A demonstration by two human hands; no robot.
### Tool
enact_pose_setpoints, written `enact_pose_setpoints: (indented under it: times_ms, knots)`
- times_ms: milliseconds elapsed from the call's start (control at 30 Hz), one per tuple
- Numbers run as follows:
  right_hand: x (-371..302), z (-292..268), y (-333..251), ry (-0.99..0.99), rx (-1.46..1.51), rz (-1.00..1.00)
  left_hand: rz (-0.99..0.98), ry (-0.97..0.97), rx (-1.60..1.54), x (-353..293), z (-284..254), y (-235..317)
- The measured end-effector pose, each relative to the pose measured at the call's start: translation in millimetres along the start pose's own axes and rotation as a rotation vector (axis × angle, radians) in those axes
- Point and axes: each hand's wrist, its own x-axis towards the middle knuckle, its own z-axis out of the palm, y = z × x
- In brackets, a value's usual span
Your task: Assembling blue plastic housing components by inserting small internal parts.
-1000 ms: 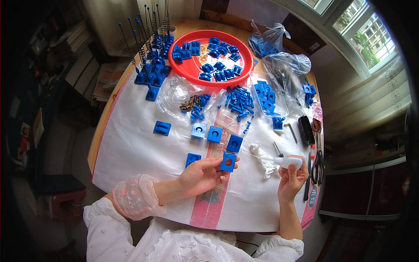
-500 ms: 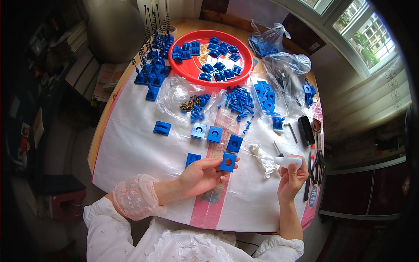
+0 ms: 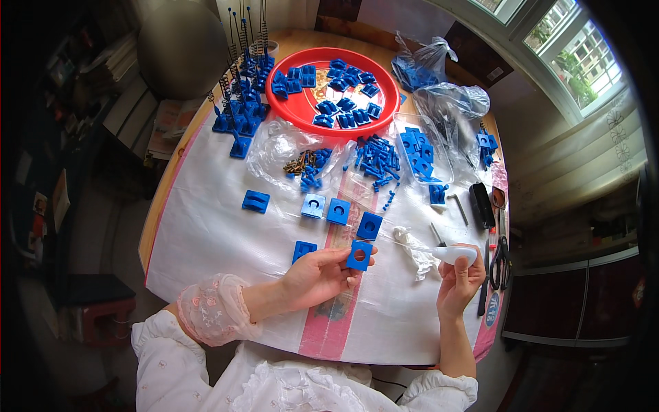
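Between the thumb and fingers of my left hand is a blue square plastic piece with a round hole, tilted up above the table. My right hand grips a small white squeeze bottle. Its long thin nozzle points left, and the tip is close to the held piece; whether they touch I cannot tell. Just beyond lies another blue square piece. Two more squares with curved slots, a blue one and a shinier one, sit to its left. A blue piece lies partly behind my left hand.
A red round tray of blue parts stands at the back. Blue parts with springs rise at far left. Small blue pegs are heaped mid-table. Crumpled white tissue, a hex key and black scissors lie rightward.
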Motion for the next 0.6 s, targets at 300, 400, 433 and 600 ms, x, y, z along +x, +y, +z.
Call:
enact_pose_setpoints:
  times_ms: [300,400,433,600]
  knots:
    - [4.8,-4.8,-2.7,0.035,0.017,-0.031,0.046,0.032,-0.075,0.1,1.9,1.0]
    - [6.3,-5.1,-4.2,0.039,-0.002,-0.05,0.068,0.056,-0.109,-0.3,2.9,2.0]
    - [6.5,-5.6,-4.2,0.037,-0.005,-0.055,0.075,0.058,-0.117,-0.4,3.0,2.6]
    - [5.8,-7.3,-2.8,0.046,0.017,-0.04,0.096,0.032,-0.136,0.0,5.7,3.9]
